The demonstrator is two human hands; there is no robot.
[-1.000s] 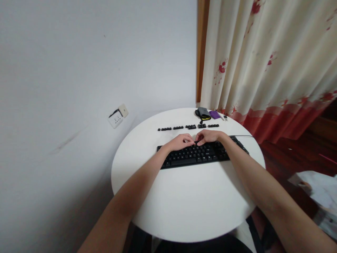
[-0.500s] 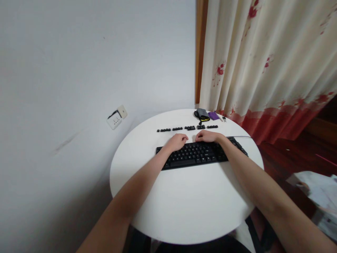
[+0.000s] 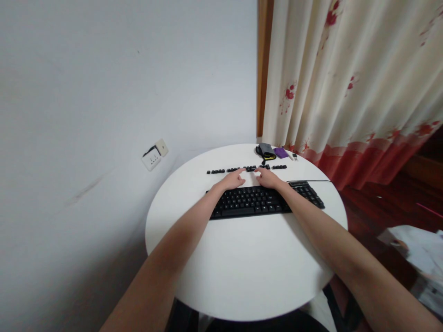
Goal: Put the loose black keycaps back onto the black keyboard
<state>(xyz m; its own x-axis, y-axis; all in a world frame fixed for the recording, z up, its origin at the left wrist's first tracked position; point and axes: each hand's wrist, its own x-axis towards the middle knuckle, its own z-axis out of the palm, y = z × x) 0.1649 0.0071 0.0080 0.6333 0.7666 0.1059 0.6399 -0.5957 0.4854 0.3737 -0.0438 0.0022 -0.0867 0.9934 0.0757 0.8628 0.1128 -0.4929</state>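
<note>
A black keyboard [image 3: 242,199] lies on the round white table [image 3: 249,272], with a row of loose black keycaps [image 3: 218,171] lined up behind it. My left hand [image 3: 234,180] is over the keyboard's rear edge, index finger stretched toward the middle keycaps [image 3: 249,168] and thumb apart. On the other side of those keycaps, my right hand [image 3: 267,179] points its index finger in toward them, its thumb also apart. Nothing shows between the fingers of either hand; whether the fingertips touch the keycaps I cannot tell. My right forearm covers part of the keyboard's right side.
At the table's back right lie a grey and black pouch [image 3: 267,151], a purple item [image 3: 280,152] and a small white stick-like item [image 3: 289,154]. A thin cable [image 3: 320,180] runs off to the right. A wall with a socket [image 3: 151,159] stands left, a curtain [image 3: 332,92] right.
Both hands have moved forward from the keyboard's rear edge toward the loose keycaps. Their curled fingers have straightened, with index fingers now extended.
</note>
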